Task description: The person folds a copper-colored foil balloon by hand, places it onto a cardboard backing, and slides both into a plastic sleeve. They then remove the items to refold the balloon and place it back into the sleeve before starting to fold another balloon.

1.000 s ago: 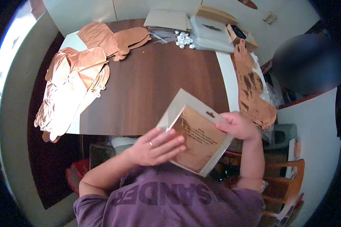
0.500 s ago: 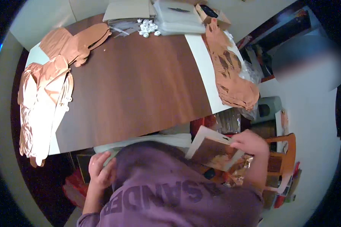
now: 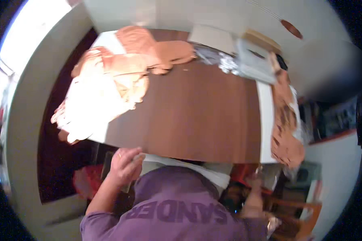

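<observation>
My left hand is at the near left edge of the brown table, with the fingers curled together. What they hold, if anything, does not show. On the right, my right hand reaches low under the near right table edge, beside a red thing. It is blurred and its fingers cannot be made out. A stack of shiny copper-coloured foil balloons lies along the left side of the table, partly washed out by glare. More flat copper-coloured balloons lie along the right edge.
At the back lie a cardboard sheet, small white curled pieces, a stack of clear plastic bags and a cardboard box. A wooden chair stands at right. A red bag lies below on the left.
The view has swung left. My right hand has gone down under the table edge, and the white-bordered packet it held is out of sight. My left hand has come up nearer the table edge.
</observation>
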{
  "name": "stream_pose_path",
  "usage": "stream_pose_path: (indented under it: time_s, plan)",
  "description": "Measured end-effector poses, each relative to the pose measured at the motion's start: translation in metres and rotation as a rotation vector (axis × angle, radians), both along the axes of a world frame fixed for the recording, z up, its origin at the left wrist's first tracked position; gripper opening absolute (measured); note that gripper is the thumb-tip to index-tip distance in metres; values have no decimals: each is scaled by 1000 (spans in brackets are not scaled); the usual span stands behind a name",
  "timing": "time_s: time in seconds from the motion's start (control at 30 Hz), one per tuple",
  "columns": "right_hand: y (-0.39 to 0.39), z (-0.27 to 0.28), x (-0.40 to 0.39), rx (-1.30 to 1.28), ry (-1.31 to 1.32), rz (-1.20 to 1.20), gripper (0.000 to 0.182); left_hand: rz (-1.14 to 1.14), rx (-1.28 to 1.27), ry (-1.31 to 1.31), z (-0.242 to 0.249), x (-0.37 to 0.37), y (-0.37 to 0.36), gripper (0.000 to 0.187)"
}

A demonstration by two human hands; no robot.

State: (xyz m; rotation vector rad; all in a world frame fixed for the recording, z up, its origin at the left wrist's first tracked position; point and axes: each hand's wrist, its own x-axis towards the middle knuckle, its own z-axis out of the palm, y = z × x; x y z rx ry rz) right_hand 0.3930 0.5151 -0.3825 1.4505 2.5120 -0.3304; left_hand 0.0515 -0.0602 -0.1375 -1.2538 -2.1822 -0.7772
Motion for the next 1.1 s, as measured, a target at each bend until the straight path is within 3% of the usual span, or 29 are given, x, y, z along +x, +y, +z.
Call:
stream_pose_path:
  time_s: [0.03, 0.1, 0.17, 0.3, 0.37, 0.4, 0.43, 0.5, 0.53, 0.63, 0.77, 0.83, 0.87, 1.0, 1.07, 1.1]
  plan:
    - [7, 4, -1, -4, -47, 7, 31, 46, -6, 47, 9, -6, -11, 33]
    - [28, 12, 1, 24, -139, 19, 32, 353, -127, 17, 29, -20, -37, 25]
    - [38, 23, 0, 66, -216, 68, 32, 595, -178, -122, 43, -41, -60, 28]
    - [35, 26, -4, 75, -353, 409, 34, 694, -381, -386, 45, -65, -105, 54]
    - [-8, 45, -32, -90, -338, 753, 35, 481, -362, -537, 32, -68, -125, 57]
    - [-43, 70, -59, -219, -292, 904, 36, 470, -401, -497, 48, -63, -120, 57]
    - [-108, 142, -114, -433, -344, 990, 32, 491, -450, -430, 47, -61, -126, 56]
    - [-173, 229, -166, -738, -174, 1104, 33, 530, -549, -302, 35, -58, -146, 54]
    - [-194, 258, -191, -854, -118, 1178, 33, 464, -590, -287, 18, -63, -160, 44]
    - [-233, 308, -261, -875, 201, 1401, 25, 415, -635, -80, 11, -64, -169, 30]
    - [-304, 329, -365, -773, 462, 1622, 16, 481, -556, -367, 27, -68, -171, 21]
    - [-354, 314, -413, -671, 717, 1689, 14, 483, -575, -552, 40, -79, -172, 17]
    - [-382, 309, -432, -622, 817, 1671, 15, 417, -602, -441, 31, -91, -176, 12]
    - [-475, 282, -478, -567, 994, 1739, 19, 444, -650, -680, 45, -130, -158, 22]
    - [-505, 274, -491, -446, 707, 1814, 16, 554, -628, -896, 88, -129, -130, 28]
    - [-514, 269, -497, -382, 564, 1840, 15, 561, -685, -904, 88, -137, -133, 33]
